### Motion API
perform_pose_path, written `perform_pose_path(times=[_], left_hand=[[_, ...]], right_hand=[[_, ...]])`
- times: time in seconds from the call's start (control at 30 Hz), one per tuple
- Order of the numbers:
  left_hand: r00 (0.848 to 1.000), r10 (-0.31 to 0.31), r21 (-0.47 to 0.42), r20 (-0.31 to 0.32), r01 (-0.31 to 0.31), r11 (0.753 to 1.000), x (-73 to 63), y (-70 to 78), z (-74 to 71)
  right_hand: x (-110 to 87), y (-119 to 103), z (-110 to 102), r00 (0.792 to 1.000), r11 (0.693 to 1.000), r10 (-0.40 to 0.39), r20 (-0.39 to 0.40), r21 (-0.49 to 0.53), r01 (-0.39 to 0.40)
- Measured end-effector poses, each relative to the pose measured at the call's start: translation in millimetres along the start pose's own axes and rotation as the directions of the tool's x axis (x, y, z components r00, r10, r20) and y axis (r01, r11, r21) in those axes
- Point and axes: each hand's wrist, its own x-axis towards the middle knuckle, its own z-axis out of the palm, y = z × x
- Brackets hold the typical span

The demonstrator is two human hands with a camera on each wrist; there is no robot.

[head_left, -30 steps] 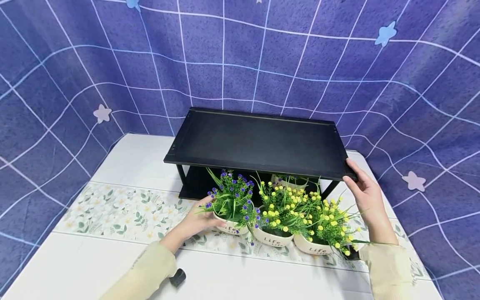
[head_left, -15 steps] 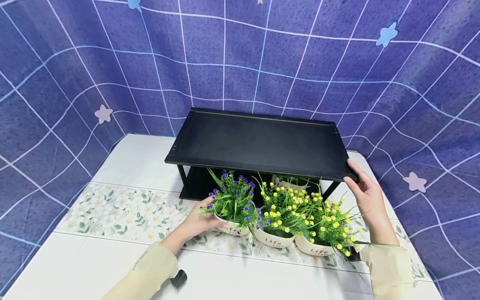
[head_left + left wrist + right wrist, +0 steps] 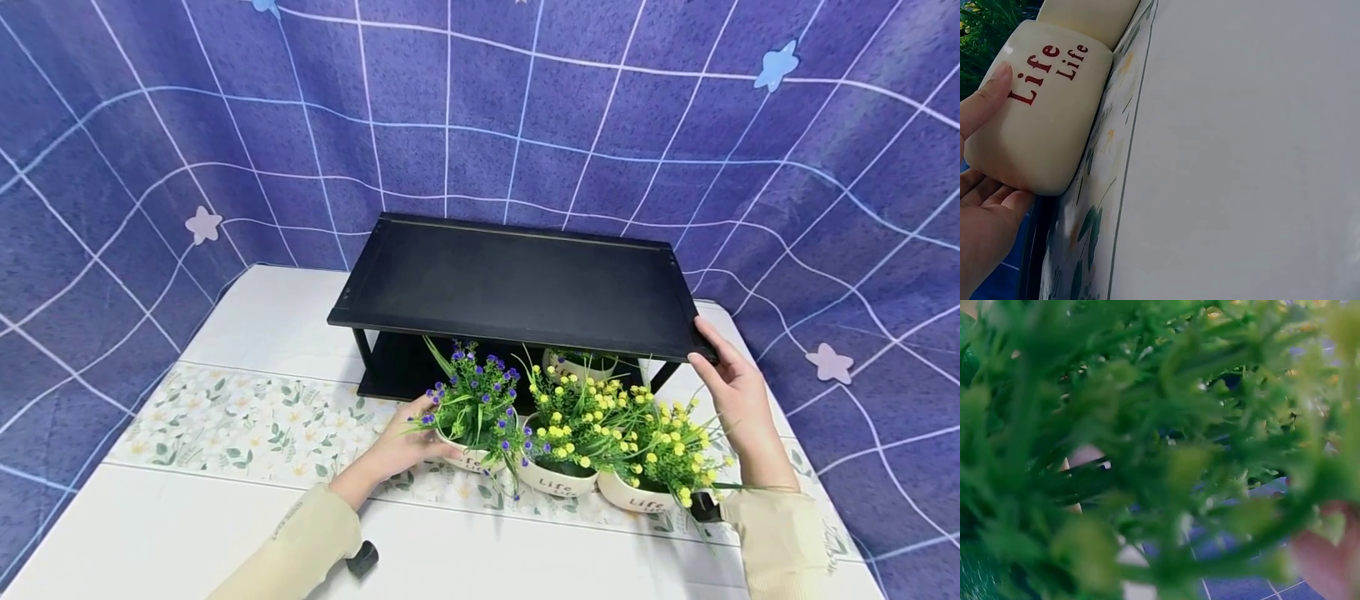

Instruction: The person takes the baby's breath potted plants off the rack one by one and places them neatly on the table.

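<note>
Two hands, set well apart: the left hand (image 3: 405, 446) pinches a cream, round-sided glossy pot (image 3: 487, 461) at one end, and the right hand (image 3: 738, 404) grips the near corner of a black flat-topped rack (image 3: 517, 287). Left wrist view adds detail that the head view shows poorly: thumb (image 3: 988, 97) on the pot's front wall beside two lines of red "Life" print, other fingers around the end. Right wrist view is nearly filled by blurred green stems; the right hand's grip is readable only from the head view. Contents: the held pot carries a leafy plant with small purple flowers (image 3: 480, 392). Just beside it, between the hands, a second cream lettered pot (image 3: 558, 483) bears round yellow flowers (image 3: 577, 417); nearest the right wrist, a third cream lettered pot (image 3: 637, 498) bears similar yellow blooms (image 3: 671, 450). All three line up along a leaf-and-flower-printed white cloth band (image 3: 247, 417). Beyond them, between the hands and under the rack's top, a fourth cream pot (image 3: 558, 365) holds greenery, partly hidden.
</note>
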Motion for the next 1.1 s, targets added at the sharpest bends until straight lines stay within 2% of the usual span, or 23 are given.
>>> perform_pose_path(times=[0.2,0.33,0.47,0.67,0.83,1.1], left_hand=[[0.999,0.033,-0.034,0.013,-0.033,0.999,1.3,1.3,7.9],[1.000,-0.018,0.027,0.001,0.018,0.999,0.8,5.8,12.7],[0.996,-0.072,0.065,-0.046,0.075,0.995,-2.6,9.7,15.6],[0.999,-0.039,0.053,-0.032,0.041,0.998,-2.8,11.7,20.9],[0.997,-0.063,0.047,-0.039,0.065,0.997,-3.4,13.6,23.5],[0.999,0.019,0.057,-0.049,-0.016,0.998,-5.1,16.0,31.4]], right_hand=[[-0.4,-1,-2,1.000,0.994,0.012,0.005,-0.108,-0.011],[-0.1,-1,-2,1.000,0.991,0.025,0.005,-0.135,-0.024],[0.9,-2,0,0.999,0.987,0.037,0.015,-0.157,-0.035],[-1.5,-2,-2,0.999,0.977,0.049,-0.006,-0.209,-0.049],[-2.3,-2,-3,0.999,0.975,0.046,0.000,-0.217,-0.044],[0.2,2,-6,0.999,0.980,-0.024,0.026,-0.196,0.029]])
